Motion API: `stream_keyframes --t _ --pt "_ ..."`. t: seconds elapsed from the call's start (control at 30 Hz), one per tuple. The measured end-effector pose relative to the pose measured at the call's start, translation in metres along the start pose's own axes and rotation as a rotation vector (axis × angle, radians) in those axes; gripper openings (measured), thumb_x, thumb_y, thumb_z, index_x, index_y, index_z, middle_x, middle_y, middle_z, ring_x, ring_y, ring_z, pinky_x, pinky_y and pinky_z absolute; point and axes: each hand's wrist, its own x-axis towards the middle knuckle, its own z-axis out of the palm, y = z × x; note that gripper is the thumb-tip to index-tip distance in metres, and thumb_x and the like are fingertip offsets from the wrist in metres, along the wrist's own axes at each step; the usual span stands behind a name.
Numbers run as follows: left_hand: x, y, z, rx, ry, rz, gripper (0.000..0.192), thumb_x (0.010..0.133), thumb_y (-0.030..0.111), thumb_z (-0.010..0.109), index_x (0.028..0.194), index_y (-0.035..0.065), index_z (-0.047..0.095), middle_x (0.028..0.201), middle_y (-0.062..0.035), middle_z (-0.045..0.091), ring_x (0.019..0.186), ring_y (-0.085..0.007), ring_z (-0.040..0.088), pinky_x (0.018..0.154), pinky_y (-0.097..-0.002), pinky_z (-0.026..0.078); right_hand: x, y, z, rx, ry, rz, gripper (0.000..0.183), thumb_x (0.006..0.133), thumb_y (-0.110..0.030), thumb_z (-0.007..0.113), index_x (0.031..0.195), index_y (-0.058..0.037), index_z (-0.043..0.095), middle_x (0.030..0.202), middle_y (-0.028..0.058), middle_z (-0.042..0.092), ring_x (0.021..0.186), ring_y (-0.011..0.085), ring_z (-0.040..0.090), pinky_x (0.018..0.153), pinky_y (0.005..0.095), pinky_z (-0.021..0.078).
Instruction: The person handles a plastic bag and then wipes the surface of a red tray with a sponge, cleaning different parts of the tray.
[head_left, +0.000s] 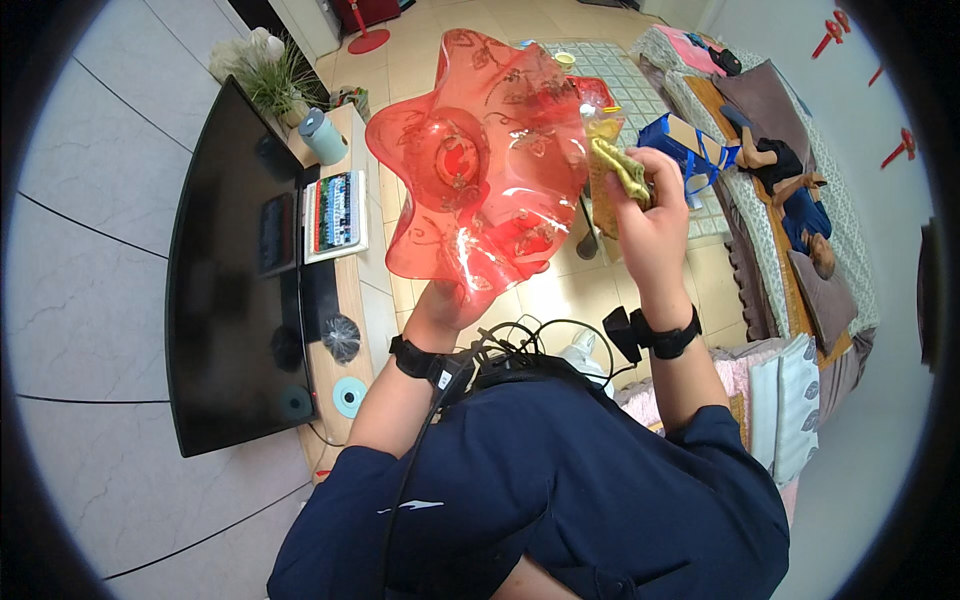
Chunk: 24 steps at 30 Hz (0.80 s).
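A translucent red bowl (517, 157) with a wavy rim and gold patterns is held up in front of me. My left hand (457, 300) grips it from below at its near edge, most of the fingers hidden behind the red material. To the right of the bowl, my right hand (656, 199) pinches a folded yellow-green cloth (619, 166) between thumb and fingers. The cloth is near the bowl's right edge; whether they touch I cannot tell. Both wrists wear black straps.
A television (240, 285) and a wooden cabinet (341, 285) with a light-blue jug (323, 137) stand left. Beyond the bowl is a table with a checked cloth (637, 67) and a blue box (664, 139). A person (802, 210) lies on the sofa at right. Black cables (540, 330) hang near my waist.
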Motion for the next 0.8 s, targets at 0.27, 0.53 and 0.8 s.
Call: stream_keyframes --t 0.27,0.53,0.8 --pt "-0.001 -0.002 -0.009 0.028 -0.024 -0.005 0.063 0.097 0.04 0.06 0.146 0.0094 0.035 0.144 -0.0136 0.046 0.132 -0.0309 0.048 0.108 -0.0477 0.044 -0.01 -0.035 0.04 0.066 -0.366 -0.23 0.024 0.074 0.001 0.068 0.097 -0.0055 0.064 0.091 0.0106 0.066 0.086 0.0323 0.063 0.074 0.041 0.0517" --pt "-0.003 0.009 0.001 0.127 -0.028 0.059 0.064 0.097 0.035 0.061 0.147 0.0063 0.033 0.143 -0.0103 0.046 0.13 -0.0265 0.05 0.109 -0.0467 0.043 -0.024 -0.041 0.045 0.084 -0.544 -0.225 0.033 0.073 0.002 0.067 0.105 -0.0028 0.067 0.1 0.0131 0.067 0.091 0.0342 0.065 0.078 0.0413 0.0538" --pt "-0.013 -0.003 -0.021 0.12 0.069 0.092 0.085 0.076 0.044 0.083 0.142 0.0097 0.042 0.136 -0.0085 0.054 0.122 -0.0254 0.056 0.101 -0.0441 0.051 -0.036 -0.039 0.029 0.045 -0.704 -0.118 0.035 0.074 0.003 0.067 0.108 -0.0029 0.069 0.101 0.0151 0.069 0.091 0.0347 0.066 0.078 0.0402 0.0551"
